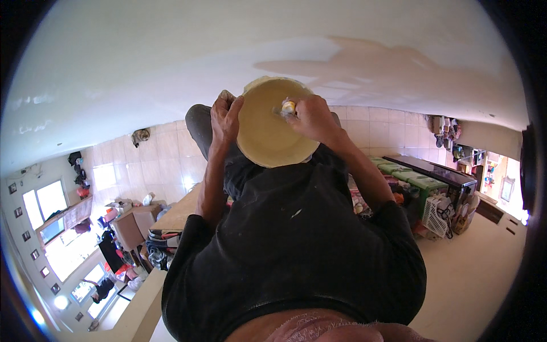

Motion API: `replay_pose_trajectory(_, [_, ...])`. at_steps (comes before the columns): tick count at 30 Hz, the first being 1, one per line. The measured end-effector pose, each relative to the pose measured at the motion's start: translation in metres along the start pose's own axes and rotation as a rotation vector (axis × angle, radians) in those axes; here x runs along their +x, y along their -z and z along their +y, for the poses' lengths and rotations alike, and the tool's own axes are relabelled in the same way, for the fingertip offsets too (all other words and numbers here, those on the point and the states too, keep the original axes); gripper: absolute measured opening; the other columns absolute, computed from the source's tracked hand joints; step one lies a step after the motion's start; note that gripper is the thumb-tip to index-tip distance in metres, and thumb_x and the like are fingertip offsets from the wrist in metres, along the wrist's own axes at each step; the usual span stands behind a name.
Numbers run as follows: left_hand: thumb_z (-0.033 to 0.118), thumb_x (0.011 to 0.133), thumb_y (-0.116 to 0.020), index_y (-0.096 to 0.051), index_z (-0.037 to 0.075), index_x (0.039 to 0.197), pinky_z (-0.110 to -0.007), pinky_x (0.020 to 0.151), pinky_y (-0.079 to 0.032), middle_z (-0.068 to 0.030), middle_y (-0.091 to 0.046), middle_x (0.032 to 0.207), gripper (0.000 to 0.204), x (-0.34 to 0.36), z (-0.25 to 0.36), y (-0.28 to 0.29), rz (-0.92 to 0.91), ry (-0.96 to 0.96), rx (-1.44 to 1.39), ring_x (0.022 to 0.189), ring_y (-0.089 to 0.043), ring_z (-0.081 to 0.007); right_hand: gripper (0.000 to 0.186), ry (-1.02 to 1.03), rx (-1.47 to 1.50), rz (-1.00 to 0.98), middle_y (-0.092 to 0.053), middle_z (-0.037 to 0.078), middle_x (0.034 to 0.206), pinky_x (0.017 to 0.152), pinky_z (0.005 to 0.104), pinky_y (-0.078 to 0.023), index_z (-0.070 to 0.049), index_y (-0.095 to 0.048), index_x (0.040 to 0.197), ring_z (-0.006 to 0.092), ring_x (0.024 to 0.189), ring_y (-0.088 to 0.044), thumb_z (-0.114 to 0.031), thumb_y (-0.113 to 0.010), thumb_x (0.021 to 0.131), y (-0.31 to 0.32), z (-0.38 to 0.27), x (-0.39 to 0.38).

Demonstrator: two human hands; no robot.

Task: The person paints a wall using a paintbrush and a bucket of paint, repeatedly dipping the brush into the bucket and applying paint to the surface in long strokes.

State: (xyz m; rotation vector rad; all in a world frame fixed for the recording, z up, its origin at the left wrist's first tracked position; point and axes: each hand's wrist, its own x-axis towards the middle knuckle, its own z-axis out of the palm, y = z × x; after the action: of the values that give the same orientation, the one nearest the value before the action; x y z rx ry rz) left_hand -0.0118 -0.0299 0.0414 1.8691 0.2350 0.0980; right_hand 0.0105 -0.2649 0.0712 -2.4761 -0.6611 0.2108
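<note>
A: Straight to twelve o'clock, just above centre, for the bowl (265,134): round, pale yellow, right over the lap, with mouth facing up to view!

B: And gripped at its ten o'clock edge by the left hand (227,117), with thumb at the rim and most other fingers tucked out of sight.

A: Across to the bowl's two-to-three o'clock side for the right hand (314,118). Closed into a fist, wrapped around a tool (289,106), yellow and white at the visible end!

B: Held over the inside of the bowl, just off the middle. Touching the bottom? Can't tell; too small and blurred down there.

A: Up beyond the bowl, a great sweep of white wall (171,62), with a brownish shadow (370,65) spread between one and two.

B: Down to six for the black shirt (313,251), marked in front with a pale streak. Poking out at ten, a dark-trousered knee (197,118).

A: Further out, between nine and ten: by the look of it, a cat (140,136), on pale tiles (162,149) near the wall.

B: Round to three: green boxes (410,178) beside a dark unit (441,171), with a white basket (436,215) just below.

A: Over to half past eight: bright windows (45,202)!
</note>
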Motion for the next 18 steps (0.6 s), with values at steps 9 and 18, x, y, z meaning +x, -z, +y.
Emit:
replay_pose_trajectory(9, [0.026,0.086,-0.061,-0.047,0.001,0.072,-0.032,0.056,-0.037,-0.0045,-0.044,0.061,0.032,0.0,0.001,0.002,-0.004,-0.025,-0.006,0.061,-0.039,-0.0131,0.017,-0.013,0.124,0.053,-0.063,0.016,0.066,0.06,0.0452,-0.051,-0.007,-0.067,0.089,0.0364,0.064,-0.064,-0.019,-0.069,0.078,0.012,-0.013,-0.005])
replay_pose_trajectory(18, [0.028,0.086,-0.061,-0.048,0.001,0.072,-0.033,0.056,-0.037,-0.0051,-0.045,0.063,0.033,0.001,-0.004,0.0,0.006,-0.036,-0.019,0.062,-0.039,-0.014,0.02,-0.089,0.371,0.068,-0.066,0.016,0.068,0.059,0.0391,-0.052,-0.001,-0.068,0.087,0.0296,0.061,-0.066,-0.016,-0.074,0.075,0.007,-0.018,-0.008])
